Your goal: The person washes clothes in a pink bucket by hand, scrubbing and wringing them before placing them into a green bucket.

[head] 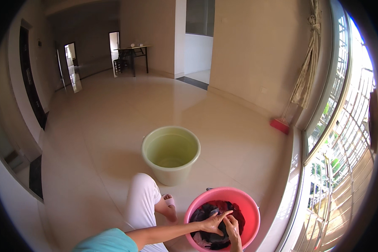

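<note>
A pink plastic basin (253,217) stands on the floor in front of me at the lower right, with wet dark clothes (204,214) inside it. A paler piece of cloth (202,241) shows near its lower left wall. Over the clothes, my left hand (214,223) has its thumb and fingers spread apart. My right hand (232,226) is close beside it, fingers curled, their tips near the left fingers. Dark fabric shows between and below the two hands; whether the right fingers pinch it is hidden.
A pale green plastic bucket (171,176) stands beyond my knee, some water apparently in it. To the right runs a window sill (278,209) below a barred window. A red broom (280,126) leans by the curtain (304,75). Farther off is a table (134,48).
</note>
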{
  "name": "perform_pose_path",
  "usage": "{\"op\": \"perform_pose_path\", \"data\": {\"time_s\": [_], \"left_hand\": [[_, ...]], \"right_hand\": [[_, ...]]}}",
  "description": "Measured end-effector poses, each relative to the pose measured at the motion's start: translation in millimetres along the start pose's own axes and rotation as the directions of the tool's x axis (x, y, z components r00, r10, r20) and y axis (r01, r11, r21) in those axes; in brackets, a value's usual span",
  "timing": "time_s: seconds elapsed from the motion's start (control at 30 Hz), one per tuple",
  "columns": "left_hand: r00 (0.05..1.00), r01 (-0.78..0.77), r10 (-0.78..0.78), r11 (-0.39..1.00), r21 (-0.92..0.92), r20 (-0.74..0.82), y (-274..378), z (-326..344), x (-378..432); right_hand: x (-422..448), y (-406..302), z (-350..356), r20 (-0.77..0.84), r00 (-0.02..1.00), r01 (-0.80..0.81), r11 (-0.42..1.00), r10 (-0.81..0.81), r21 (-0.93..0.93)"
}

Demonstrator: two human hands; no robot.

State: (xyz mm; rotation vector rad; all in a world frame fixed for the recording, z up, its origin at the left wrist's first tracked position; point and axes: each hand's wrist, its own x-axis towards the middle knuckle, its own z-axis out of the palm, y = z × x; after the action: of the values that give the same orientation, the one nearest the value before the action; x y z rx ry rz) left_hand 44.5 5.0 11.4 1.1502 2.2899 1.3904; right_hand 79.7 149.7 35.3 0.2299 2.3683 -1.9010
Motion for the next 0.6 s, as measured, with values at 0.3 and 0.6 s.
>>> {"op": "perform_pose_path", "data": {"time_s": [0.3, 0.6], "left_hand": [[0.975, 0.221, -0.221, 0.975, 0.034, -0.014, 5, -32, 14], [0.981, 0.165, -0.189, 0.707, -0.688, 0.042, 21, -71, 7]], "right_hand": [[-8, 51, -32, 0.594, 0.801, -0.035, 0.983, -0.080, 0.181], [-6, 66, -31, 0.134, 0.984, -0.177, 0.639, 0.115, 0.748]]}}
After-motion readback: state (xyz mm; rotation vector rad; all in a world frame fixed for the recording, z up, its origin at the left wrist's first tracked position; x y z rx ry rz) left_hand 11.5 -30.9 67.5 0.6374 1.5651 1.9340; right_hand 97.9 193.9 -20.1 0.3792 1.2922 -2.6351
